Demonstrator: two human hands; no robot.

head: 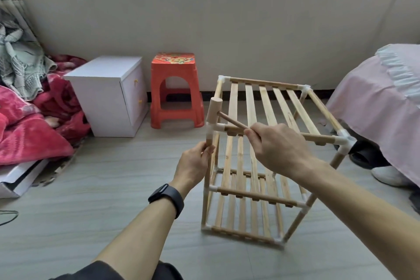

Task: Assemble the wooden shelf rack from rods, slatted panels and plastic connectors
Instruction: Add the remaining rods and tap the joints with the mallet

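The wooden shelf rack (268, 107) stands upright on the floor, with three slatted tiers joined by white plastic connectors. My left hand (195, 163) grips the front left upright rod just below the top corner connector (212, 128). My right hand (277, 148) holds the handle of a small wooden mallet (214, 108). The mallet's head sits right on top of that front left connector.
An orange plastic stool (176, 91) and a white bedside cabinet (109, 95) stand against the wall behind the rack. Red blankets (29, 125) are piled at the left. A pink-covered bed (381, 102) is close on the right, with a white shoe (388, 176) beneath it.
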